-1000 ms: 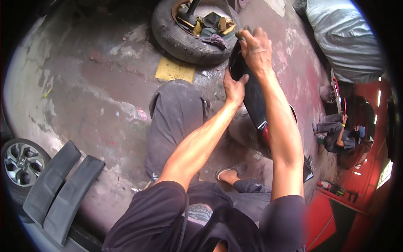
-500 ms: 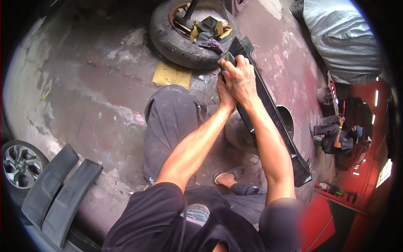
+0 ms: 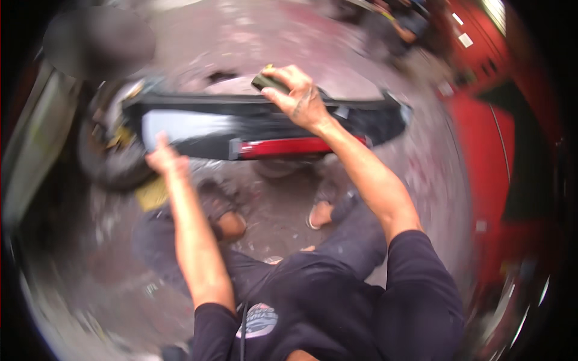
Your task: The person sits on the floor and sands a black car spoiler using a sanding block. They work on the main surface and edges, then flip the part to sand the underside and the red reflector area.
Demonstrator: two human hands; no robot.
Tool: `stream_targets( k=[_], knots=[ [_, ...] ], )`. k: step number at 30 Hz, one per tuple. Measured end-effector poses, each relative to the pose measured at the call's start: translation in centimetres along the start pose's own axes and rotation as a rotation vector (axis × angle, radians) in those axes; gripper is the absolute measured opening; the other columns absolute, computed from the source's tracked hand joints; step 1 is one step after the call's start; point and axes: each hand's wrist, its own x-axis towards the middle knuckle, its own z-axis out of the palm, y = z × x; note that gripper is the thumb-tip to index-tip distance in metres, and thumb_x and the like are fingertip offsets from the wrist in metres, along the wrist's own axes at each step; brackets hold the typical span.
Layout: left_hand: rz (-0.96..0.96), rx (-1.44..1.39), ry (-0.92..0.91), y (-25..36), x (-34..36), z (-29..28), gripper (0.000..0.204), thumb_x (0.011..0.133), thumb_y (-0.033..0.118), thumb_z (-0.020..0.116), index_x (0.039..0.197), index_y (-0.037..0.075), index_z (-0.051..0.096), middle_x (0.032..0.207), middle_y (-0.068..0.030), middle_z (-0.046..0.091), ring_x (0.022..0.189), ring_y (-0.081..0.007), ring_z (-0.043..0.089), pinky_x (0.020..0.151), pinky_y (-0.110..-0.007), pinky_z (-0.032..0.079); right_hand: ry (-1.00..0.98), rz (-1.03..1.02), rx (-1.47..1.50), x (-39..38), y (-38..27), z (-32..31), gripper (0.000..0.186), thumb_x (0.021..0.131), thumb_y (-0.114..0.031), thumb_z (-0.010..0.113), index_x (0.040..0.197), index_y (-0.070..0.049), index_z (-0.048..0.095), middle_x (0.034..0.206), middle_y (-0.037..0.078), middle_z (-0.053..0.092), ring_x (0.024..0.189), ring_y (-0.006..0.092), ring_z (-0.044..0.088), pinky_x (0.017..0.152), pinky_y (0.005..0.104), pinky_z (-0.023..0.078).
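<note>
A long black car trim panel [image 3: 201, 144] with a red strip [image 3: 283, 148] and a glossy pale reflection lies crosswise in front of my knees. My left hand [image 3: 165, 159] grips its near edge toward the left end, thumb up on the face and fingers blurred or hidden below. Over the panel's far edge, my right hand [image 3: 301, 99] is closed around a small dark sanding block [image 3: 268, 83] with a bit of yellow at its top. The block seems raised off the panel, though blur makes contact hard to judge.
Under the panel's left end lies a tire [image 3: 99, 159] with scraps inside, beside a yellow sheet [image 3: 152, 194]. A rounded object [image 3: 280, 167] shows beneath the panel. Red bodywork [image 3: 487, 150] stands at right; another person [image 3: 400, 27] is at the far right.
The view has swung to the right. The panel now lies crosswise with its red strip facing me. My hands, together before, are apart; the left has moved to the panel's near edge.
</note>
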Motion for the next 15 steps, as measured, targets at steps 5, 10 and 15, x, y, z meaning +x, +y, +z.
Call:
stream_targets(
  k=[5,10,15],
  knots=[
    [0.07,0.079,-0.12,-1.4,6.7,4.1,0.055,0.089,0.018,0.088,0.126,-0.016,0.066,0.124,-0.0209,0.072,0.099,-0.0288,0.073,0.084,-0.045,0.063,0.52,0.392,-0.024,-16.6,14.2,-15.9,0.042,0.094,-0.019,0.082,0.13,-0.001,0.071,0.119,0.012,0.076,0.106,0.0175,0.071,0.094,0.0336,0.056],
    [0.022,0.403,-0.092,0.4,15.0,5.3,0.059,0.083,0.018,0.094,0.117,-0.021,0.067,0.12,-0.0236,0.073,0.098,-0.0273,0.072,0.088,-0.04,0.062,1.003,0.736,0.034,-30.2,21.9,-26.5,0.042,0.093,-0.019,0.083,0.128,-0.002,0.071,0.097,0.008,0.077,0.085,0.0124,0.07,0.077,0.0292,0.054],
    [0.863,1.07,-0.035,2.3,7.6,9.6,0.086,0.084,0.02,0.084,0.152,-0.012,0.04,0.133,-0.0322,0.064,0.113,-0.0462,0.066,0.105,-0.054,0.051,1.03,0.988,0.347,-38.2,26.1,-27.9,0.044,0.092,-0.016,0.083,0.132,-0.002,0.068,0.098,0.008,0.075,0.086,0.0127,0.069,0.077,0.0284,0.053]
  ],
)
